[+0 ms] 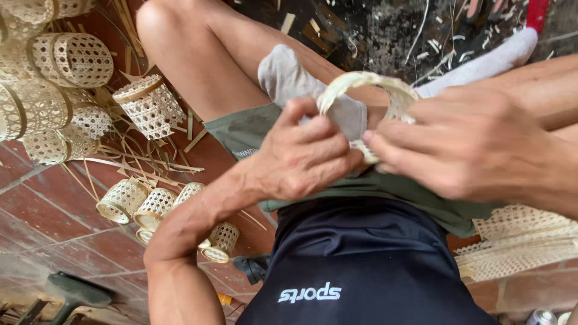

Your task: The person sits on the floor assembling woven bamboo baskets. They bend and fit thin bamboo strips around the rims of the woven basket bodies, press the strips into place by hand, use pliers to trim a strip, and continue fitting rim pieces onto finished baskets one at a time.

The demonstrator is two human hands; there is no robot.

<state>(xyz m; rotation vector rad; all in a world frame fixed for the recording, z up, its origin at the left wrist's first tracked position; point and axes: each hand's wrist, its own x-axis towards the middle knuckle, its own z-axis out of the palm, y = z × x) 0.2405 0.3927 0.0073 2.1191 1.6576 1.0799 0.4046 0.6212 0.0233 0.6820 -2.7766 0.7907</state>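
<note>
A small woven bamboo basket (368, 84) with a pale rim is held over my lap, its round opening facing up toward the camera. My left hand (304, 155) grips its near left side, thumb along the rim. My right hand (472, 141) clasps the right side, fingertips pressed on the woven wall near the bottom. A grey sock (289, 78) covers the foot just behind the basket. Most of the basket's body is hidden by both hands.
Several finished small woven baskets (150, 105) lie on the red tile floor (54, 204) at left, with bamboo strips (138, 159) scattered among them. Flat woven mats (524, 241) rest at right. A dark tool (75, 292) lies at the lower left.
</note>
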